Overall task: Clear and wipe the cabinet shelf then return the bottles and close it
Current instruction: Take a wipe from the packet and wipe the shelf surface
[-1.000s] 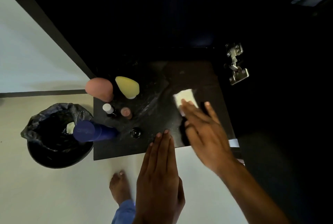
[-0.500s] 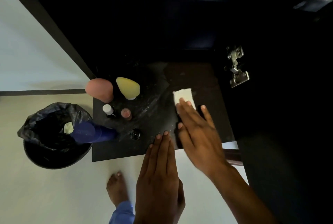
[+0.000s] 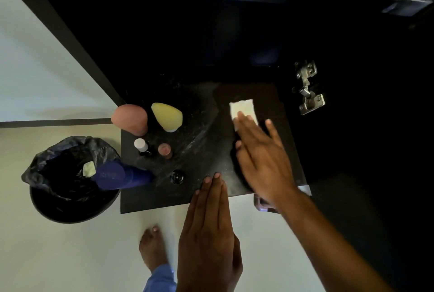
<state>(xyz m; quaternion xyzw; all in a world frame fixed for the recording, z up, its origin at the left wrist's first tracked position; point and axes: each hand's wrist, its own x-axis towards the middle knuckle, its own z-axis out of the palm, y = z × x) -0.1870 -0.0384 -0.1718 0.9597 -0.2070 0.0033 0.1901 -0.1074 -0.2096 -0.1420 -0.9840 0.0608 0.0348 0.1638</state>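
Observation:
My right hand (image 3: 260, 153) lies flat with straight fingers on a white folded wipe (image 3: 242, 109) and presses it onto the right part of the black cabinet shelf (image 3: 206, 141). My left hand (image 3: 209, 228) is flat too, its fingertips resting on the shelf's front edge. On the shelf's left side stand a pink bottle (image 3: 130, 119), a yellow bottle (image 3: 167, 115), a small white-capped bottle (image 3: 141, 146), a small pink-capped bottle (image 3: 164, 150), a small black cap (image 3: 176, 176) and a tall blue bottle (image 3: 122, 175).
A black bin with a bag (image 3: 70, 179) stands on the floor left of the shelf, a crumpled scrap inside. A metal door hinge (image 3: 307, 88) sits on the cabinet's right wall. My bare foot (image 3: 152, 247) is on the pale floor below.
My right hand has slid the white wipe a little farther back along the right side of the shelf. My left hand has stayed in place.

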